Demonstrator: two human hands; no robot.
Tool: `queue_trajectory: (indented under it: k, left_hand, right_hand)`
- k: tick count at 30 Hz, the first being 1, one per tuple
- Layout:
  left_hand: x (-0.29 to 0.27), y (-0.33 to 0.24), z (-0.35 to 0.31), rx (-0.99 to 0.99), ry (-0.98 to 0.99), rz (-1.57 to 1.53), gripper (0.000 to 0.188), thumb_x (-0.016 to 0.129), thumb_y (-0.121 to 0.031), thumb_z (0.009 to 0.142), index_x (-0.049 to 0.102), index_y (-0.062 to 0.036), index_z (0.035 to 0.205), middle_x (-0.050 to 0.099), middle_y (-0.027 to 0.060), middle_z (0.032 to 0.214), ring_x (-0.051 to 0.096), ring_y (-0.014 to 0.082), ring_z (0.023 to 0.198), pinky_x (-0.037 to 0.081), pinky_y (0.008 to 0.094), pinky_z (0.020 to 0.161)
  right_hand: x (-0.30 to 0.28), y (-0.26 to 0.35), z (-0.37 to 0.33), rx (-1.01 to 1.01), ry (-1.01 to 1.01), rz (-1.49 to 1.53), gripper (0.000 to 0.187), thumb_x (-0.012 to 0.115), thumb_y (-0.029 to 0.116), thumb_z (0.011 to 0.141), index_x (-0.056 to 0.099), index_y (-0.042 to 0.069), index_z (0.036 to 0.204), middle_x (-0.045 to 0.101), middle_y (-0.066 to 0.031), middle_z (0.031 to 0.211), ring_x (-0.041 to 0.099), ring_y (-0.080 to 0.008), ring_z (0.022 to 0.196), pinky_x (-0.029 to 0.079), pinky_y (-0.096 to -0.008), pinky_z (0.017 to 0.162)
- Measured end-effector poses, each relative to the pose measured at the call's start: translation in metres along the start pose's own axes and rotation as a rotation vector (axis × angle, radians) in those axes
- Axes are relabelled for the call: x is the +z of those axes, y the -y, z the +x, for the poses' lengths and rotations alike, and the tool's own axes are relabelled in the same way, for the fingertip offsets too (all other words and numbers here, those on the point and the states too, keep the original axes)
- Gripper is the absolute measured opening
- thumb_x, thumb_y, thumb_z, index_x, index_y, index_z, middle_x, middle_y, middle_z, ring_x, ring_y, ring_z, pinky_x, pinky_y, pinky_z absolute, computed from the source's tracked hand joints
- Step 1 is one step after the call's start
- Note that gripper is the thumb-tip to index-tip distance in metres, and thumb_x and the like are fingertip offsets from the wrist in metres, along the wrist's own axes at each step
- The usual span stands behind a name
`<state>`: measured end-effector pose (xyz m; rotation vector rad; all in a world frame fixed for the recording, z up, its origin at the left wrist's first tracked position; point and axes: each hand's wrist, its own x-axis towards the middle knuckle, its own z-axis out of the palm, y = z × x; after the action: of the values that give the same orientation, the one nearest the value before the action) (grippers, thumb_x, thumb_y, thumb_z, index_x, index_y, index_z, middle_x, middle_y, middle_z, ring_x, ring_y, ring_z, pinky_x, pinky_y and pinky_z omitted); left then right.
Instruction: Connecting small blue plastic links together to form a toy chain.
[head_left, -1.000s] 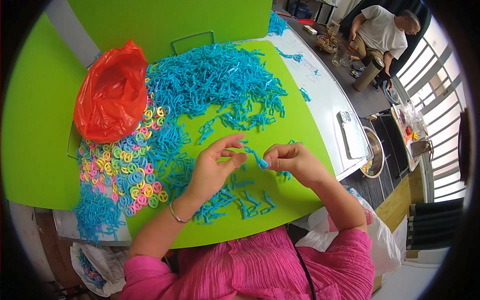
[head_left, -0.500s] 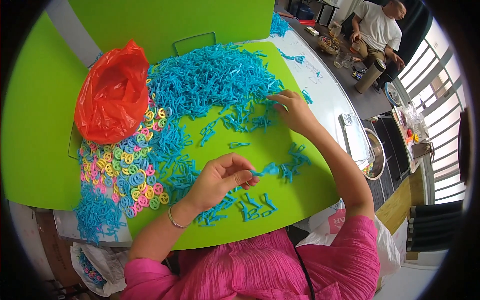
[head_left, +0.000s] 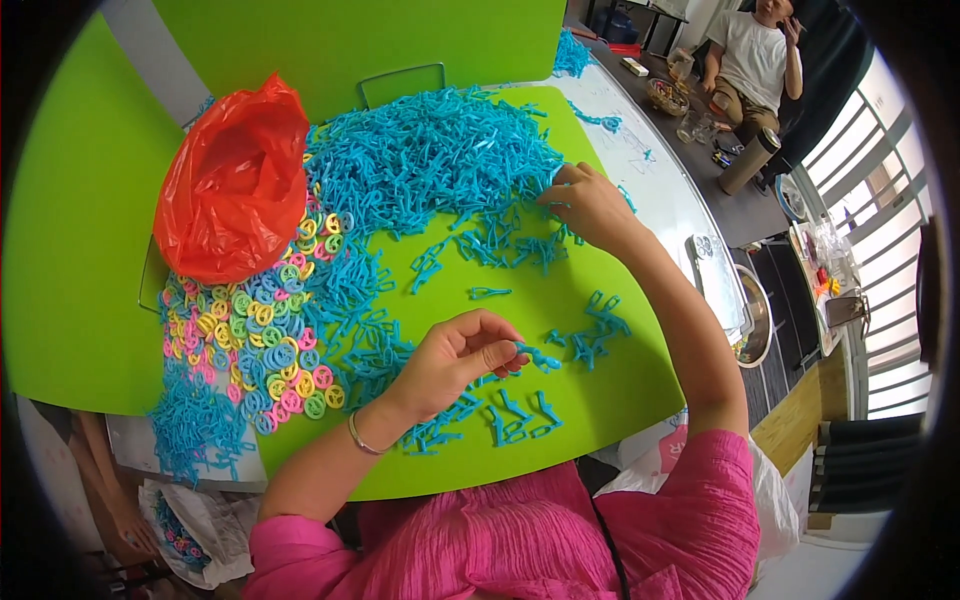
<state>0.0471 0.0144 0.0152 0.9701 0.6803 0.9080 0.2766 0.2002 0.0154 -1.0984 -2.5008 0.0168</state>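
Note:
My left hand is closed in a pinch on a small light-blue plastic clip-like piece with a forked shape, held just above the green board. At the right edge of a large heap of blue pieces, my right hand has its fingers curled together; what lies between its fingertips is hidden. Below that hand lies a loose scatter of blue pieces. One single blue piece rests mid-board, between the two hands. Several more blue pieces lie near my left hand, toward me.
A red plastic bag stands at the left, behind many pastel rings. Green panels rise at the back. To the right are a phone, a metal basin, a flask and a seated person.
My right hand's fingers, stretched out before, are now curled in at the heap's edge. My left hand keeps its piece. The seated person has raised a hand; another person's limb shows at lower left.

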Motion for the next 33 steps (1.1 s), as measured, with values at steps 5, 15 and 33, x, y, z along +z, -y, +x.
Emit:
queue_trajectory:
  k: [5,15,33]
  left_hand:
    - [0.001,0.0,0.001,0.0,-0.013,0.001,0.011,0.059,-0.01,0.09,0.058,-0.0034,0.099,0.065,0.0046,0.089,0.062,0.0116,0.082,0.049,0.0258,0.074]
    - [-0.007,0.001,0.003,-0.007,-0.063,-0.064,0.01,0.057,-0.008,0.091,0.057,-0.0038,0.1,0.064,0.005,0.088,0.063,0.0133,0.082,0.05,0.0271,0.073]
    - [-0.007,0.002,0.003,-0.016,-0.049,-0.089,0.009,0.056,-0.009,0.092,0.057,-0.0053,0.1,0.064,0.0039,0.088,0.062,0.013,0.084,0.05,0.0264,0.074]
  right_hand:
    - [0.005,0.003,0.018,-0.066,0.055,-0.211,0.013,0.064,0.011,0.078,0.069,0.01,0.09,0.061,-0.0072,0.091,0.056,-0.0282,0.091,0.047,-0.0379,0.077]
    - [-0.016,-0.014,0.003,0.347,-0.088,0.271,0.021,0.066,0.015,0.08,0.068,0.007,0.099,0.067,-0.0124,0.085,0.058,-0.0196,0.066,0.047,-0.0314,0.066]
    - [0.007,-0.007,0.018,0.098,0.163,-0.059,0.013,0.062,0.018,0.073,0.068,0.007,0.077,0.062,-0.0112,0.09,0.058,-0.0268,0.083,0.048,-0.0395,0.071]
